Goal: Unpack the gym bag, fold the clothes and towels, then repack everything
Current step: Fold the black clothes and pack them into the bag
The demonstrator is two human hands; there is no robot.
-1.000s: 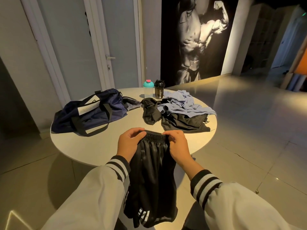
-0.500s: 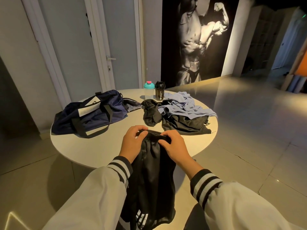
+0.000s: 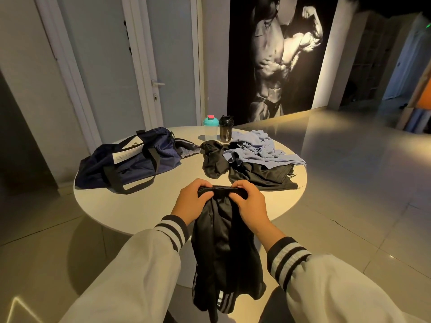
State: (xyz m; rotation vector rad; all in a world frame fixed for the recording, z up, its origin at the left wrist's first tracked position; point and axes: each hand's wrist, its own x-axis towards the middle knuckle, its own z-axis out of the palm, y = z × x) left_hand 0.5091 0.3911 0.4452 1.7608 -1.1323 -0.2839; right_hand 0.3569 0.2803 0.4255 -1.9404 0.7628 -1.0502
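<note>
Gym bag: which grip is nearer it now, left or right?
Left. The left grip holds the shorts at the waistband, just right of the gym bag; the right grip holds the waistband's other end, farther off, near the clothes pile.

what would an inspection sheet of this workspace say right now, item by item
surface: round white table
job's things: navy gym bag at left; black shorts hanging from both hands; blue garment over black clothes at right, unfolded
clutter: teal-lidded shaker, black shaker at far edge
hands: left hand and right hand grip the shorts' waistband
cables: nothing seen
surroundings: white door, bodybuilder poster, tiled floor
</note>
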